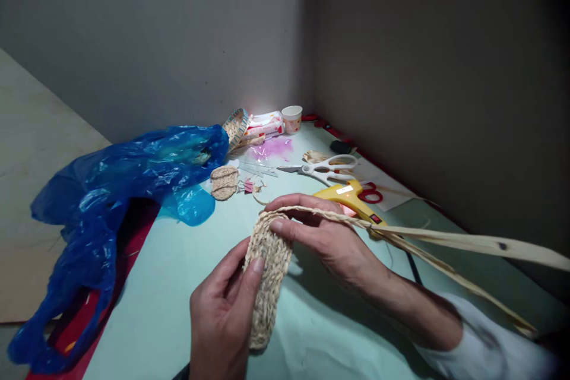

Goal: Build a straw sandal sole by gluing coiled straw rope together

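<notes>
A flat oval mat of braided straw [267, 285] is held up over the pale green table [178, 273]. My left hand [222, 314] grips its near left edge, thumb pressed on top. My right hand [320, 231] pinches the far rim, where the loose braid [329, 215] runs along the edge. From there long straw strips [467, 243] trail off to the right, past my white sleeve [485, 344].
A yellow glue gun [351, 199] lies just behind my right hand, with white scissors [327, 167] and red-handled scissors [371, 193] beyond. A crumpled blue plastic bag [120, 190] fills the left side. A small woven piece [224, 182], a paper cup [292, 119] and a packet [265, 126] sit by the corner walls.
</notes>
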### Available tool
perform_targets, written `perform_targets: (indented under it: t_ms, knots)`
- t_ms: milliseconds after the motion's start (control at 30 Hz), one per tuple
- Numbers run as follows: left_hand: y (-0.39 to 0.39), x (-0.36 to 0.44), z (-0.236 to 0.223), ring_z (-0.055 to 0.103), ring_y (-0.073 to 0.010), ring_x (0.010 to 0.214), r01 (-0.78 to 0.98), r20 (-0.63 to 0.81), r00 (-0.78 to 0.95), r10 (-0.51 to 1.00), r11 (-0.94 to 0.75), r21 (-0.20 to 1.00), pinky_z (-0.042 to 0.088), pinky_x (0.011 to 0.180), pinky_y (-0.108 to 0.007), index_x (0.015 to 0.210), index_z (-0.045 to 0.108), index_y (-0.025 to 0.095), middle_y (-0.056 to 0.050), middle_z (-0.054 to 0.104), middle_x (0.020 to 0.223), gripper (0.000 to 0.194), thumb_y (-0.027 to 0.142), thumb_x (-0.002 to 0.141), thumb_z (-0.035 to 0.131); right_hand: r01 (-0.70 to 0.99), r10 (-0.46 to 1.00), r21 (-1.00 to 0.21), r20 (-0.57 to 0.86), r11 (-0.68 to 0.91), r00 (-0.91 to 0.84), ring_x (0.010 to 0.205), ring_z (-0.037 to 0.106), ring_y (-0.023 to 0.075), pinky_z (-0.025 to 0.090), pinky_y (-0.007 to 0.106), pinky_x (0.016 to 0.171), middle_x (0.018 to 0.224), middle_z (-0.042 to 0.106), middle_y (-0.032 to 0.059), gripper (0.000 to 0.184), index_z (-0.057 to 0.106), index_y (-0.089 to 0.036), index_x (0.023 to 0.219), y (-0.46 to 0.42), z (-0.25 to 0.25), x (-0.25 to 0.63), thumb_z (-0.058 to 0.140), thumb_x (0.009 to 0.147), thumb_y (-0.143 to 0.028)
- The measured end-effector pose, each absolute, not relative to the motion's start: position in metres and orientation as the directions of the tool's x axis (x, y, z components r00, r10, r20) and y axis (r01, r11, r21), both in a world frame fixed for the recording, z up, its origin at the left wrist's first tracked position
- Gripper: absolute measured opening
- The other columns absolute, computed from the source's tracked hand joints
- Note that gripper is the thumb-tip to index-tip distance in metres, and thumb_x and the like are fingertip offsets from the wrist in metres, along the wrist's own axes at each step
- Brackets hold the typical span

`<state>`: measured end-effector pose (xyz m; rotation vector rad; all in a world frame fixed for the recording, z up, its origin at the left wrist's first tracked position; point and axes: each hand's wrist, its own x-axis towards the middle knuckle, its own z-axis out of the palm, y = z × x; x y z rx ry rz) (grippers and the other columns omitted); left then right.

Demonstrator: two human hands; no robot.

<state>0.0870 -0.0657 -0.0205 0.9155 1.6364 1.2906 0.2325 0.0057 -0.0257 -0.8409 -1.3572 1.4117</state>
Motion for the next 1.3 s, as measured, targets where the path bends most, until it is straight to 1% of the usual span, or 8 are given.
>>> perform_targets:
  t_ms: [167,333,433,633,767,900,1133,1300]
  knots:
    - [-0.066,0.091,-0.022,0.070,-0.0298,0.109,0.089,-0.148,-0.355,0.923,0.191,0.977,0.057,0.086,-0.029,0.107,0.077,0.019,-0.004,0.080,0.112,0.038,0.043,0.078,0.078,-0.122,0.954,-0.985,0.148,0.119,-0.263,0.086,0.065,0.0132,0.047,0.023,0.073,0.094,0.074,-0.0036,0.011,0.076,-0.026,0.098,0.003,-0.022,0.234,0.072,0.088,-0.024]
    - [-0.062,0.081,-0.022,0.057,-0.0268,0.131,0.088,-0.117,-0.216,0.969,0.138,0.986,0.043,0.107,-0.029,0.135,0.065,0.025,-0.003,0.069,0.135,0.055,0.047,0.086,0.070,-0.115,0.946,-0.987,0.144,0.115,-0.291,0.090,0.063,0.0169,0.046,0.028,0.078,0.097,0.072,-0.0007,0.015,0.073,-0.024,0.103,0.009,-0.023,0.240,0.070,0.089,-0.026]
    - [-0.057,0.074,-0.020,0.061,-0.0251,0.126,0.184,-0.104,-0.205,0.973,0.142,0.973,0.047,0.102,-0.028,0.144,0.055,0.028,-0.003,0.065,0.141,0.060,0.051,0.090,0.064,-0.141,0.927,-0.986,0.134,0.089,-0.351,0.094,0.063,0.0178,0.046,0.029,0.082,0.098,0.072,0.0001,0.017,0.074,-0.023,0.104,0.012,-0.024,0.240,0.070,0.089,-0.029]
    - [-0.054,0.074,-0.019,0.065,-0.0279,0.119,0.266,-0.065,-0.240,0.969,0.130,0.955,0.057,0.083,-0.026,0.134,0.065,0.023,-0.004,0.071,0.133,0.053,0.045,0.086,0.070,-0.331,0.853,-0.927,0.025,-0.175,-0.521,0.092,0.063,0.0156,0.047,0.029,0.086,0.093,0.070,-0.0003,0.040,0.065,-0.021,0.125,0.009,-0.024,0.234,0.073,0.086,-0.030]
    - [-0.058,0.076,-0.020,0.059,-0.0273,0.127,0.219,-0.081,-0.312,0.947,0.155,0.963,0.056,0.081,-0.023,0.133,0.064,0.023,-0.002,0.075,0.125,0.050,0.044,0.088,0.069,-0.300,0.857,-0.942,0.029,-0.148,-0.514,0.085,0.059,0.0152,0.046,0.027,0.077,0.090,0.067,0.0009,0.029,0.071,-0.019,0.103,0.008,-0.025,0.236,0.073,0.087,-0.042]
    - [-0.057,0.076,-0.021,0.060,-0.0250,0.126,0.190,-0.071,-0.367,0.928,0.149,0.970,0.054,0.087,-0.022,0.132,0.065,0.024,0.000,0.075,0.125,0.048,0.044,0.088,0.069,-0.232,0.842,-0.961,-0.003,-0.152,-0.540,0.071,0.052,0.0130,0.044,0.026,0.070,0.077,0.059,-0.0004,0.030,0.071,-0.016,0.085,0.008,-0.026,0.235,0.069,0.088,-0.046]
    - [-0.057,0.076,-0.034,0.069,-0.0273,0.114,0.331,0.118,-0.430,0.895,0.035,0.943,0.057,0.090,-0.029,0.117,0.075,0.023,-0.003,0.079,0.117,0.040,0.046,0.084,0.071,-0.142,0.831,-0.984,-0.009,-0.105,-0.556,0.064,0.050,0.0110,0.042,0.024,0.061,0.070,0.057,-0.0019,0.027,0.072,-0.013,0.088,0.007,-0.032,0.230,0.068,0.088,-0.040]
    - [-0.059,0.078,-0.037,0.069,-0.0247,0.115,0.322,0.104,-0.428,0.898,0.044,0.946,0.056,0.089,-0.027,0.116,0.076,0.029,0.002,0.078,0.120,0.034,0.044,0.086,0.070,-0.025,0.838,-1.000,0.014,0.000,-0.546,0.064,0.047,0.0120,0.037,0.026,0.061,0.068,0.056,-0.0013,0.030,0.072,-0.012,0.085,0.005,-0.032,0.231,0.065,0.091,-0.040]
